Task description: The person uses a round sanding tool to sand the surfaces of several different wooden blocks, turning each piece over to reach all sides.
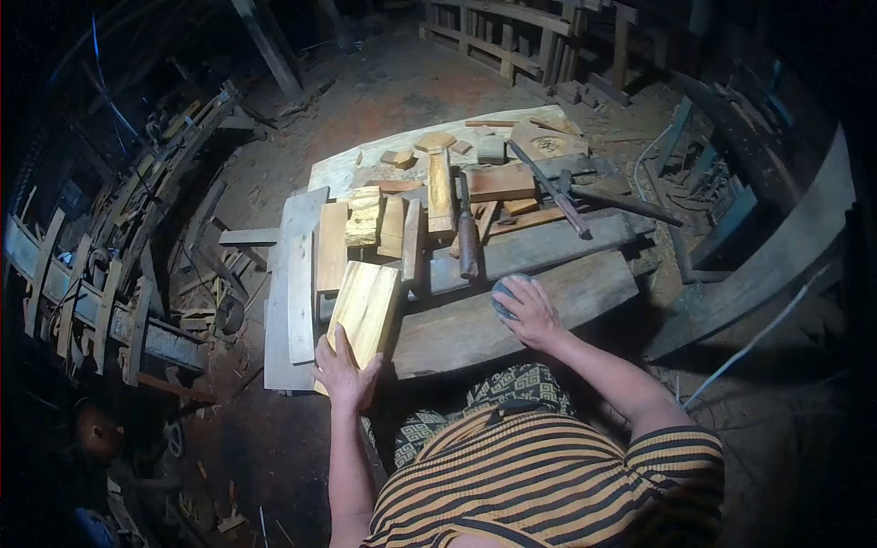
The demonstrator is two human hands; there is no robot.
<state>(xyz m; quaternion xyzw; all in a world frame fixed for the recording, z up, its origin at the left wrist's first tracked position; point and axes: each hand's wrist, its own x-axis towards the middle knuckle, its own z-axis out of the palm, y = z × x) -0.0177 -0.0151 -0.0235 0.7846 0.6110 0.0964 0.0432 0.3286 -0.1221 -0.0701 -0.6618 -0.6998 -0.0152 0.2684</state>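
Observation:
My left hand (345,373) grips the near end of a pale yellow wooden block (367,306), thumb and fingers spread across it. The block lies slanted at the left front of the bench. Over the front plank (448,333), my right hand (537,318) is curled round a dark round disc-like object (502,297), partly hidden under the fingers. Between the hands and farther back lies a chisel-like tool with a brown handle (469,245). A rough-faced yellow block (364,216) sits just beyond the block I hold.
A reddish wood block (500,182) and a long dark bar (550,190) lie at the bench's back right. A thin pale board (301,297) runs along the left side. Timber frames (512,46) stand at the back, and a long plank (767,265) leans at the right.

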